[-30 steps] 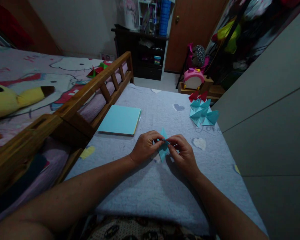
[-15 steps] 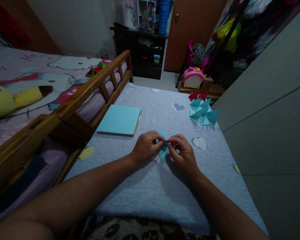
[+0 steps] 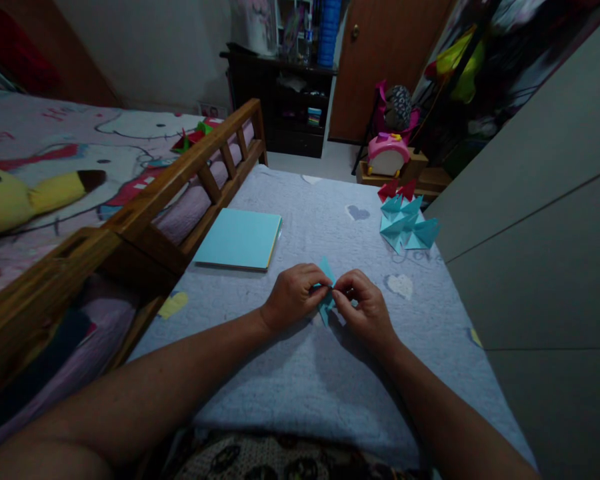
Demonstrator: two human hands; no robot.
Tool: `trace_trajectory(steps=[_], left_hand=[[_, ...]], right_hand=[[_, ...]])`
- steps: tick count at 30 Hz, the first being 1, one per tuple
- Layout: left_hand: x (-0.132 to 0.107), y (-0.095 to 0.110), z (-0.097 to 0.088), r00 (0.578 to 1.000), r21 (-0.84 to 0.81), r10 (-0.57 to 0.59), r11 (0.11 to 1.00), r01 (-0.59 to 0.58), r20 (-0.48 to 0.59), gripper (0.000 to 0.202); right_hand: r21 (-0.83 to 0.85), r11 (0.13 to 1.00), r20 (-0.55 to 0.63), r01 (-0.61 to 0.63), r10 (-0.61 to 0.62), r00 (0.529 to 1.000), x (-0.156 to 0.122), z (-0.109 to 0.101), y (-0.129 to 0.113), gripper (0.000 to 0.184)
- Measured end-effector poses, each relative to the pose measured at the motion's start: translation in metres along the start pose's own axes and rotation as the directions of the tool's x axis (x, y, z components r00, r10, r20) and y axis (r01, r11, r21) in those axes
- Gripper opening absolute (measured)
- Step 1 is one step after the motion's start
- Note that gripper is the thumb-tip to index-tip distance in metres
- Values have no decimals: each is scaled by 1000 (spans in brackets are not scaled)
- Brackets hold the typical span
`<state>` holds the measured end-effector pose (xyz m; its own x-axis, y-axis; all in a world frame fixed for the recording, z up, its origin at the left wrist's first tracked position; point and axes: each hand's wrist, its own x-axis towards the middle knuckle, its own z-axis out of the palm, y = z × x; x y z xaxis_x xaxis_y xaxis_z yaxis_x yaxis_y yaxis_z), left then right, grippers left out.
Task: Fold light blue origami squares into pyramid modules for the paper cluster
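Note:
A small folded piece of light-blue origami paper is pinched between my two hands, just above the bed's pale blue sheet. My left hand grips it from the left with thumb and forefinger. From the right, my right hand pinches it too, its fingertips nearly meeting the left ones. The middle of the paper is hidden by my fingers; pointed ends stick out above and below them. A stack of square light-blue paper lies flat to the left. Several folded light-blue pieces stand at the far right, with red folded paper behind.
A wooden bed rail runs along the left, with a pink patterned bed beyond it. A pale cabinet flanks the right side. Past the sheet's far edge are a pink toy case and a dark shelf.
My fingertips have come closer together over the folded paper, covering more of its middle. Both hands otherwise stay in nearly the same place.

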<state>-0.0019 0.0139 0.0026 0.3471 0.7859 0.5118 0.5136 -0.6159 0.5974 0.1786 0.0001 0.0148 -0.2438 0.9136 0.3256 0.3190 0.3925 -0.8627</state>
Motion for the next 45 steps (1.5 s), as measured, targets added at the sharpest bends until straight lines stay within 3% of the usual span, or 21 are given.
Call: trace_trajectory(steps=[11,21,29,37,45], left_hand=[[-1,3,1,996,64,89,994,-89,-5,12],[-2,4,0,994,43,112,993,-112,-4,12],[-1,6,-4,998,-100,68,993,-67,3,9],[-1,5,-6,998,-109,70,992,-69,6,11],[0,5,-5,998,-110,55,993,-51,26,12]], right_hand=[[-35,999,-22,-34,33,999,-1,-1,-5,13],[146,953,55,-265,260,964,-2,-3,-5,13],[353,847,100,-397,388,916,0,-2,-3,12],[575,618,210,-536,522,827,-1,1,5,16],[526,659,196,-538,522,830,1,-1,5,17]])
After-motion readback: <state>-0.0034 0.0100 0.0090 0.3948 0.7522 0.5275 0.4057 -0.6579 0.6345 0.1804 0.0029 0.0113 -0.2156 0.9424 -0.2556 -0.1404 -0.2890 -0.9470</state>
